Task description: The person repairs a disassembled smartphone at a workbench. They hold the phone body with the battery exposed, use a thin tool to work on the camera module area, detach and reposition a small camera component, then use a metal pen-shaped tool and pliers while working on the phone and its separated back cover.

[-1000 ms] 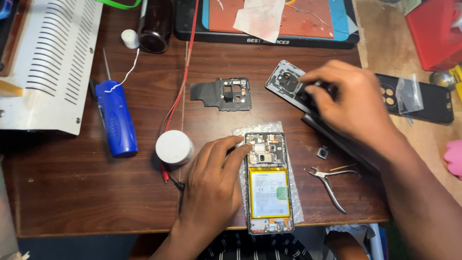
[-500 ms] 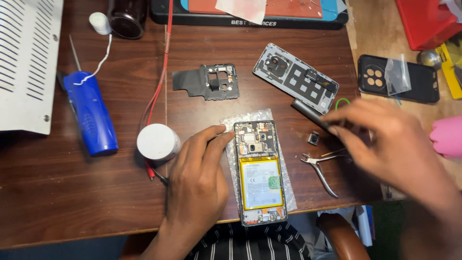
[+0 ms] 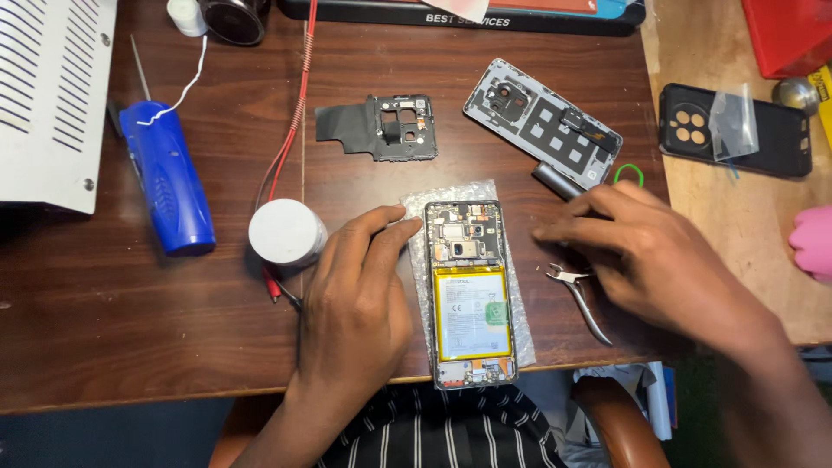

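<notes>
An opened smartphone [image 3: 471, 295], its back removed to show a yellow-labelled battery and the circuit board above it, lies lengthwise at the lower centre of the frame on a sheet of clear bubble wrap [image 3: 451, 198] at the near edge of a dark wooden table [image 3: 130, 329]. The left hand [image 3: 355, 303] rests palm down just left of the phone, its fingers pressed loosely together and extended toward the phone's upper left corner, the fingertips [image 3: 406, 227] on the bubble wrap beside the frame; it pinches nothing. The right hand [image 3: 646, 256] lies right of the phone, fingers gently curled and close together, with the index fingertip pointing toward the phone's upper right edge; whether it grips a dark bar-shaped tool [image 3: 555, 180] that emerges from under the fingers cannot be told. Small metal cutters [image 3: 579, 296] lie just below this hand. In the upper centre sit a black inner frame plate [image 3: 381, 127] and, to its right, a grey back cover [image 3: 542, 121] lying inner face up. A white round container [image 3: 286, 232] stands left of the left hand, a blue handheld tool [image 3: 166, 178] farther left, and a black phone case [image 3: 737, 130] at the upper right.
</notes>
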Demonstrator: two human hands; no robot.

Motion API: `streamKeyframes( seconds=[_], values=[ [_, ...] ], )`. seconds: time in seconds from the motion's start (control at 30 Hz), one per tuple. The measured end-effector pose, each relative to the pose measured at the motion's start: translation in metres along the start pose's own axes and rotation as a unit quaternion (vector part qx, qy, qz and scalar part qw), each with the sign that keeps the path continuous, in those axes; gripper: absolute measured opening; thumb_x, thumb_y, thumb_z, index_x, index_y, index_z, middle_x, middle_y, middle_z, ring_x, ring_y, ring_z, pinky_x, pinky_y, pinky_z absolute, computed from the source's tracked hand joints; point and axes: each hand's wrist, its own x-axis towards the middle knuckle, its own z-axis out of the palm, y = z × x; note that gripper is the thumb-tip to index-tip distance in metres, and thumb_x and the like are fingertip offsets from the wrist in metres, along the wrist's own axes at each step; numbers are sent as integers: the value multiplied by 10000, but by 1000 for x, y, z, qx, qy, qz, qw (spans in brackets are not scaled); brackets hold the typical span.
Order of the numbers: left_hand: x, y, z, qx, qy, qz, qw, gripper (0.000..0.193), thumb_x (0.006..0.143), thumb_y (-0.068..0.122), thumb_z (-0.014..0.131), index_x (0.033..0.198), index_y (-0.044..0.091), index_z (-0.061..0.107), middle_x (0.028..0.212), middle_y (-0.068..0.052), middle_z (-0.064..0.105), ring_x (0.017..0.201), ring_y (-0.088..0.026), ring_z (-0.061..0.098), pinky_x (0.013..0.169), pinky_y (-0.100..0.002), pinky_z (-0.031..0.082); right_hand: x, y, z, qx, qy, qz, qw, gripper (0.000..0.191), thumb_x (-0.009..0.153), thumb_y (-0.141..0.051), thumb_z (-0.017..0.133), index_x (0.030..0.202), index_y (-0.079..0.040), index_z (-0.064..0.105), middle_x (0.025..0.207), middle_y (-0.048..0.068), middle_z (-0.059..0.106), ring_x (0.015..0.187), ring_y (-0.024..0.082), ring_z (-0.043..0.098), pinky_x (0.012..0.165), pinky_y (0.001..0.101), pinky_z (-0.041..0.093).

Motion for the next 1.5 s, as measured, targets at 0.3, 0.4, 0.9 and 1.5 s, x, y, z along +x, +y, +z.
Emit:
streamKeyframes(
  seconds=[0.3,0.4,0.9,1.5],
  values=[
    [2,0,1,11,-16,4,1000,432,802,-113,565,1209,-11,665,1266,-151,644,1143,-352,652,954,-457,519,-24,-4,14,-28,74,128,989,320,799,-190,796,1104,-96,762,945,102,707,921,305,649,795,417,519],
    [2,0,0,6,-22,3,1000,440,796,-108,569,1217,-15,661,1259,-160,642,1135,-350,648,948,-453,518,-22,-4,20,-36,84,125,988,305,818,-165,784,1108,-74,762,975,105,714,948,311,659,797,409,519],
    [5,-3,4,59,-46,43,996,466,824,-55,625,1285,8,647,1312,-147,604,1310,-348,558,1111,-478,452,52,-44,21,13,52,-35,998,242,789,-169,814,986,-39,759,862,112,685,853,320,659,707,431,523],
    [5,-5,3,58,-75,39,995,384,855,17,668,1236,51,685,1323,-163,583,1325,-366,518,1108,-498,427,65,-40,18,46,-29,-25,998,221,778,-117,763,990,-57,776,817,109,688,802,307,680,683,425,537]
  ],
)
